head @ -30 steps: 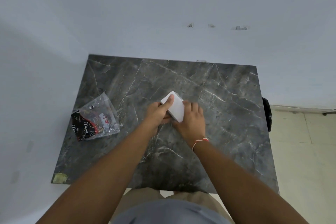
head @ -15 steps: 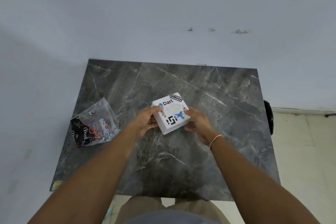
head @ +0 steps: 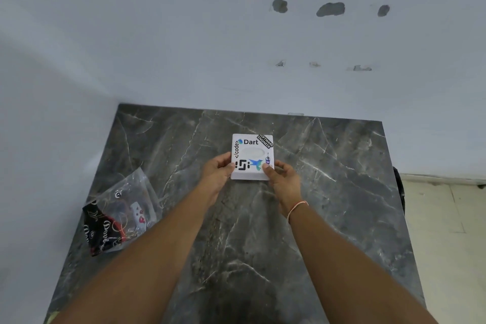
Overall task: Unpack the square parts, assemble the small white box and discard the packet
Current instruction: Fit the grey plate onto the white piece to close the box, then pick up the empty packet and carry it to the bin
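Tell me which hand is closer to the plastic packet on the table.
Left. The left hand grips the white box on the side toward the packet; the right hand grips its far side.

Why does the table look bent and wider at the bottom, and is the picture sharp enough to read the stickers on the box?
Head view: the wide-angle lens splays the table edges outward toward the bottom; light is soft and even, with no hard shadows; the white box is sharp enough to read "Dart" and "code"; the clear packet shows faint glints; the forearms at the lower edge look stretched.
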